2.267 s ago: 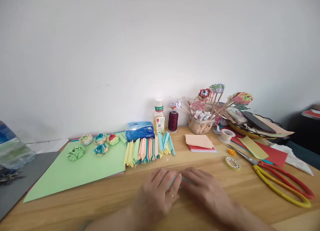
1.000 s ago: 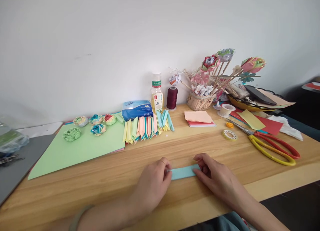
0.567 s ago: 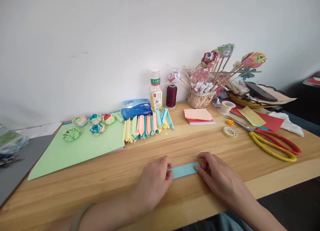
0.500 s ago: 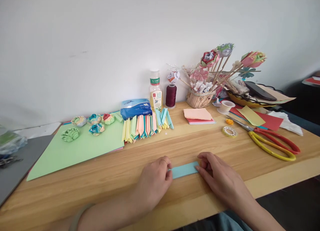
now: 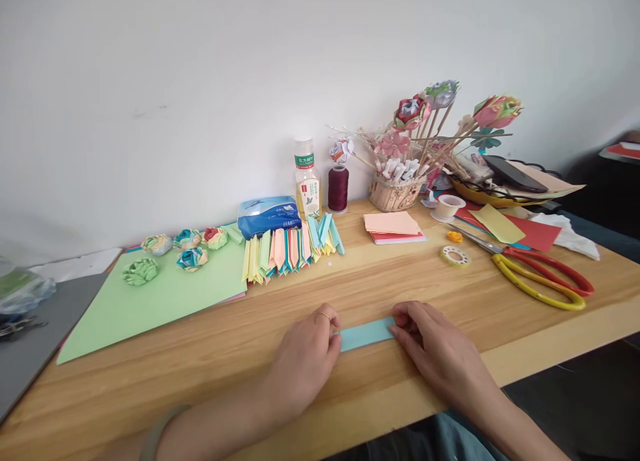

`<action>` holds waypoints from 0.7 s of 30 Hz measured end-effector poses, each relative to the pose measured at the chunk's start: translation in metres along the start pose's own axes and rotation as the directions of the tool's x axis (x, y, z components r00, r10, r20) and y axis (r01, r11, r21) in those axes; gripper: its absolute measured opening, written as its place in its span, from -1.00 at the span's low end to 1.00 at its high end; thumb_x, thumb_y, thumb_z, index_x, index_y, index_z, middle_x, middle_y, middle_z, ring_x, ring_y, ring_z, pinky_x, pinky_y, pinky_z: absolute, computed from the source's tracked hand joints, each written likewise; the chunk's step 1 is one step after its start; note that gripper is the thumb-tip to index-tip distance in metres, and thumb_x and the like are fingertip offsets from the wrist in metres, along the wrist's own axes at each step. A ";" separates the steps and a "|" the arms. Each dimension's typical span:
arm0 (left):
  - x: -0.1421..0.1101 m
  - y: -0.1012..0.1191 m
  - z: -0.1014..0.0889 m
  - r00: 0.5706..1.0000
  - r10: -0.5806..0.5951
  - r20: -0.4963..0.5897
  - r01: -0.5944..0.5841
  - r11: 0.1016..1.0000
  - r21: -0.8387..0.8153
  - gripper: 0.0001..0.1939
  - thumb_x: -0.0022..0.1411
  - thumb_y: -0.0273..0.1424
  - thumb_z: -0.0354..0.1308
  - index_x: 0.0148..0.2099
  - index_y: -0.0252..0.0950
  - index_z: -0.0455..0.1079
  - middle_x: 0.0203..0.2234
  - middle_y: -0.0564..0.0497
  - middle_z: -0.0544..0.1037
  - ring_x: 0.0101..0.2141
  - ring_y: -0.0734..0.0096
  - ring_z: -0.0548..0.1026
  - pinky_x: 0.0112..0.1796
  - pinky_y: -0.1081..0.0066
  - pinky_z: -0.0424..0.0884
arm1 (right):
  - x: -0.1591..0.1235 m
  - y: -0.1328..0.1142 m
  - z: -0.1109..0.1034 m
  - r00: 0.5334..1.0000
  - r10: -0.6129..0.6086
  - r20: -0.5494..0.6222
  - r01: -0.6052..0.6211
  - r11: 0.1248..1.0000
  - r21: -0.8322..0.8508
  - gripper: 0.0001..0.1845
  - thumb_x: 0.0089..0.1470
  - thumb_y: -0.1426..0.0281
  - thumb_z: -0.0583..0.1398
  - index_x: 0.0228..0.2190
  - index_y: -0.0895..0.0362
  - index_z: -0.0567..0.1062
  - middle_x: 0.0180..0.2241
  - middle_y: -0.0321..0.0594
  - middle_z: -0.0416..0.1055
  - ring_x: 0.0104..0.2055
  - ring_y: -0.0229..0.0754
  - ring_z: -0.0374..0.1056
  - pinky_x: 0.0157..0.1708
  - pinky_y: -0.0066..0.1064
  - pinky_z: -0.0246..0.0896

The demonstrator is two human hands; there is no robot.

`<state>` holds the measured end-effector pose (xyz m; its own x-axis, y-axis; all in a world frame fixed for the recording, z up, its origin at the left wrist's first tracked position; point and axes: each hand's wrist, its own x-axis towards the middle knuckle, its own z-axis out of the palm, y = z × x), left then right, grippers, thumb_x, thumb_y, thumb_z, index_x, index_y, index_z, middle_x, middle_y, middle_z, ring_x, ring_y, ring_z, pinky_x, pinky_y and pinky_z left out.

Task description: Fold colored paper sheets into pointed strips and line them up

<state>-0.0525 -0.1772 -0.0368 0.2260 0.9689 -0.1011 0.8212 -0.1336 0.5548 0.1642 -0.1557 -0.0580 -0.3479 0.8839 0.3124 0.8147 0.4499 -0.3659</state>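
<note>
Pinched at both ends by the left hand and right hand, a blue paper strip spans the table's near middle — apparently a folding step, the next move likely calling for aligned edges.

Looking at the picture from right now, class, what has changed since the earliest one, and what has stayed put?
The left hand and right hand were close together, mostly covering the blue paper strip; they have moved apart and now hold its ends, baring its middle. The view has shifted too. The folded paper pieces and scissors lie as before.
</note>
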 end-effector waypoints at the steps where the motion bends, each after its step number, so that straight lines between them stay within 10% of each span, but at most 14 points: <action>1: 0.000 -0.001 0.001 1.000 0.014 -0.014 -0.014 1.000 0.014 -0.87 0.16 -0.57 0.01 -0.25 -0.26 0.20 -0.46 0.08 0.42 -0.45 0.38 0.42 -0.42 0.43 0.28 | 0.000 0.000 0.000 0.999 -0.030 -0.013 0.029 0.999 -0.024 -0.92 0.12 0.39 0.04 -0.37 0.07 0.33 -0.42 -0.22 0.40 -0.37 -0.15 0.35 -0.41 -0.35 0.25; 9: 0.000 -0.003 0.001 0.967 0.256 -0.015 -0.253 0.963 0.095 -0.78 0.24 -0.57 -0.09 -0.15 -0.23 0.30 -0.19 -0.01 0.40 -0.35 0.39 0.47 -0.35 0.42 0.34 | 0.001 -0.015 -0.013 0.873 -0.480 0.083 0.487 0.854 -0.183 -0.69 0.21 0.51 -0.06 -0.17 0.15 0.43 -0.31 -0.13 0.43 -0.30 -0.12 0.30 -0.32 -0.29 0.22; 15: 0.000 0.002 0.006 0.999 0.031 0.021 -0.030 0.998 -0.062 -0.80 0.28 -0.19 0.05 -0.24 -0.21 0.33 -0.38 0.12 0.52 -0.37 0.42 0.52 -0.42 0.51 0.33 | -0.001 -0.004 -0.018 0.796 -0.588 0.142 0.605 0.776 -0.177 -0.61 0.20 0.54 -0.12 -0.04 0.27 0.36 -0.23 -0.04 0.44 -0.20 -0.08 0.31 -0.30 -0.23 0.32; 21: -0.009 -0.025 0.015 0.949 0.305 -0.084 -0.282 0.935 0.214 -0.83 0.32 -0.30 -0.01 -0.10 -0.15 0.35 -0.37 0.09 0.47 -0.40 0.48 0.46 -0.52 0.58 0.26 | -0.005 0.007 -0.024 0.757 -0.623 0.196 0.652 0.740 -0.167 -0.60 0.18 0.55 -0.06 0.03 0.26 0.32 -0.08 -0.02 0.44 -0.07 -0.06 0.32 -0.12 -0.13 0.31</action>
<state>-0.0667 -0.1860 -0.0623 0.4208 0.8959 0.1421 0.8165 -0.4424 0.3710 0.1827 -0.1597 -0.0409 -0.8619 0.4144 0.2923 0.4537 0.8876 0.0792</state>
